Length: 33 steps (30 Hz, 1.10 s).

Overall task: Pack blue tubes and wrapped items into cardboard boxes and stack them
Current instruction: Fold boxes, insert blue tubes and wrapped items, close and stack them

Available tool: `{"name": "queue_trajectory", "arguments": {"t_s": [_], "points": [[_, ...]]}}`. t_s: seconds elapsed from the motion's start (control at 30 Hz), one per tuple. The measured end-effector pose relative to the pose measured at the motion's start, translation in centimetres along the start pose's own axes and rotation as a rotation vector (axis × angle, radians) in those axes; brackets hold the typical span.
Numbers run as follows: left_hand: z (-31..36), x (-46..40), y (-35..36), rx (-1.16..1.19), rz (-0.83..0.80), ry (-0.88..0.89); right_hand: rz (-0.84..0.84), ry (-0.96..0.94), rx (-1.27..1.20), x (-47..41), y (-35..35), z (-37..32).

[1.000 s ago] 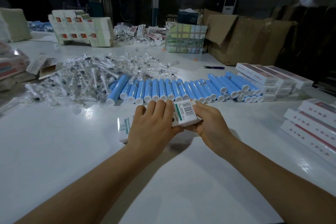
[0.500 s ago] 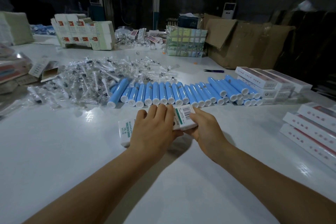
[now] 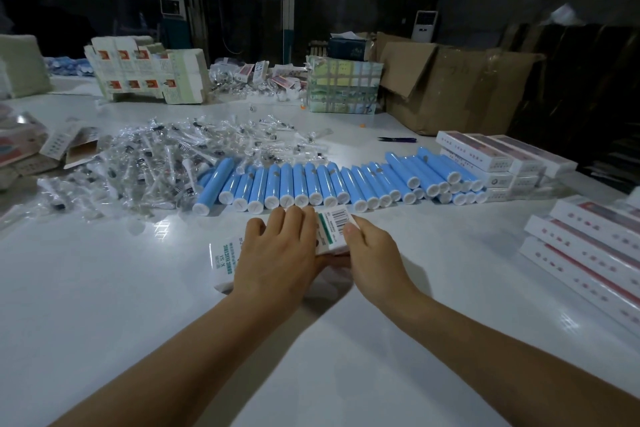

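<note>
Between the earlier pictures and now, the white carton (image 3: 332,230) moved a little farther from the person, toward the row of blue tubes (image 3: 311,184), so that its barcoded end came just beside the tubes' near white caps. The left hand (image 3: 282,253) travelled with it, lying over the carton's middle with its fingers (image 3: 294,218) stretched toward the tubes. The right hand (image 3: 370,250) shifted along the barcoded end; its thumb now lay against the label's edge, where before the fingers had wrapped under that end.
</note>
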State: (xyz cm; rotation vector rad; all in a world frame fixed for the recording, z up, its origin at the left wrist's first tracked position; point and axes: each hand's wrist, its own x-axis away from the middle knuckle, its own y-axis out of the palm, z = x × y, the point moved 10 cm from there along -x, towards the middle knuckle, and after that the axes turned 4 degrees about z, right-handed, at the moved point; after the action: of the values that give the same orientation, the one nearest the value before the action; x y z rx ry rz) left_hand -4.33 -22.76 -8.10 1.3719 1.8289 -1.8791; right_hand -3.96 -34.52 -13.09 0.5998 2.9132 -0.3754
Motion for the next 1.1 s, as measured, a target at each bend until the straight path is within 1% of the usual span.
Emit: {"name": "queue_trajectory", "arguments": {"t_s": [0.13,0.17,0.3,0.37,0.43,0.53,0.6,0.73,0.87,1.0,1.1], "points": [[-0.7,-0.1,0.2,0.023,-0.043,-0.046,-0.038,0.075,-0.219,-0.2,0.4,0.2],[-0.8,-0.1,0.4,0.018,-0.064,-0.061,-0.034,0.080,-0.235,-0.3,0.4,0.2],[-1.0,0.0,1.0,-0.042,-0.145,-0.087,0.018,0.082,-0.149,-0.2,0.1,0.9],[-0.8,0.0,1.2,-0.051,-0.175,-0.083,0.038,0.022,-0.060,-0.2,-0.1,0.5],[-0.7,0.0,1.2,-0.053,-0.173,-0.069,0.029,-0.047,0.032,-0.1,0.0,0.0],[-0.5,-0.1,0.9,-0.016,-0.123,-0.053,0.023,-0.098,0.073,0.1,0.0,-0.4],[-0.6,-0.2,0.7,0.007,-0.094,-0.050,0.021,-0.106,0.072,0.1,-0.1,-0.5],[-0.7,-0.2,0.7,0.030,-0.115,-0.047,-0.037,0.007,-0.081,-0.4,0.5,0.2],[0.0,0.0,1.1,0.023,-0.149,-0.005,-0.046,0.068,-0.129,-0.8,0.8,0.8],[0.0,0.2,2.2,0.026,-0.247,-0.027,-0.025,0.087,-0.118,-0.9,0.6,1.2],[0.1,0.1,2.5,-0.020,-0.245,0.000,-0.023,0.092,-0.117,-0.8,0.7,1.2]]}}
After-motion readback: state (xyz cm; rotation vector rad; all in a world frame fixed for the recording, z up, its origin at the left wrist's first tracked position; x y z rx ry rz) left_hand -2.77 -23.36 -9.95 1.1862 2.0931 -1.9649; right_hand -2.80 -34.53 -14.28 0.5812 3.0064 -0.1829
